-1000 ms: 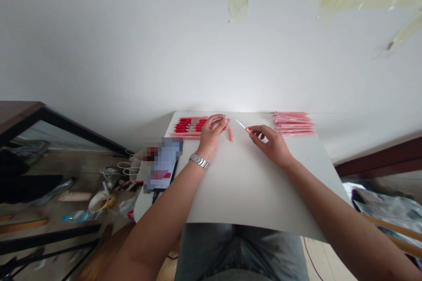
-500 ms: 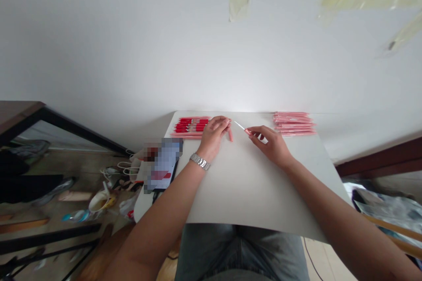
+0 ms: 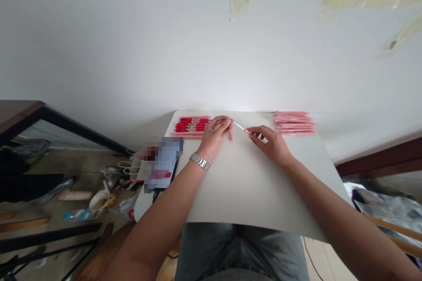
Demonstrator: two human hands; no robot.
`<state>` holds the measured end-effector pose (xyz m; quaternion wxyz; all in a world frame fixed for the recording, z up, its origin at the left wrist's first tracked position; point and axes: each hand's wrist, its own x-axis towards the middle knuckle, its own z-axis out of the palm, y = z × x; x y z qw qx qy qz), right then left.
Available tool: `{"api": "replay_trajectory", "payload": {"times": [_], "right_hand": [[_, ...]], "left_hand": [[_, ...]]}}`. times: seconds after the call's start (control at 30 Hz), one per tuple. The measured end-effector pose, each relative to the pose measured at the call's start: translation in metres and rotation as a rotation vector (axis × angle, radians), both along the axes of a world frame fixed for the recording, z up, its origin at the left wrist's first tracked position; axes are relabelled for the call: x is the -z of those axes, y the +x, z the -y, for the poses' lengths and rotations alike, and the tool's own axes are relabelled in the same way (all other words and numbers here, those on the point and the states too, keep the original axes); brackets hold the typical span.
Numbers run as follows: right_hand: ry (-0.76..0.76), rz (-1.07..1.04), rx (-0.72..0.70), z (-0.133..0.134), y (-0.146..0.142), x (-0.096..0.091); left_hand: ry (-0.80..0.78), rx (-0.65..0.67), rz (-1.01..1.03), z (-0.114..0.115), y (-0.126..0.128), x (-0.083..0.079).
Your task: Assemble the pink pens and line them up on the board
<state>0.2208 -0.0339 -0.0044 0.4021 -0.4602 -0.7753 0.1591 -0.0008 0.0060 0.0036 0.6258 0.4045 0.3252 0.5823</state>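
Two hands met near the far edge of the white board (image 3: 250, 193). Right hand (image 3: 272, 145) pinched the pink end of a thin refill (image 3: 242, 128), long axis slanting up-left, clear tip toward the left hand (image 3: 214, 134). Left fingers were closed on a pink barrel (image 3: 231, 121). Another pink piece (image 3: 231, 135) lay just beside. Red pens (image 3: 191, 126) lay left, pink tubes (image 3: 293, 123) right.

Bench (image 3: 250, 184): matt white, smooth board. Pens (image 3: 191, 125): glossy red plastic. Pink barrels (image 3: 293, 123): glossy plastic, smooth. Wristwatch (image 3: 199, 160): polished metal link band. Trousers (image 3: 237, 250): blue denim cloth.
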Motion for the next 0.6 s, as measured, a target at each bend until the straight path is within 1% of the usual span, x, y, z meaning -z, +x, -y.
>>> {"api": "replay_trajectory", "payload": {"times": [0.37, 0.6], "right_hand": [[0.011, 0.005, -0.003, 0.0002, -0.0002, 0.0005], [0.01, 0.002, -0.01, -0.0003, 0.0008, 0.0012]], "left_hand": [[0.06, 0.067, -0.025, 0.0014, -0.0011, 0.0016], [0.077, 0.078, -0.075, 0.0011, -0.0008, 0.0045]]}}
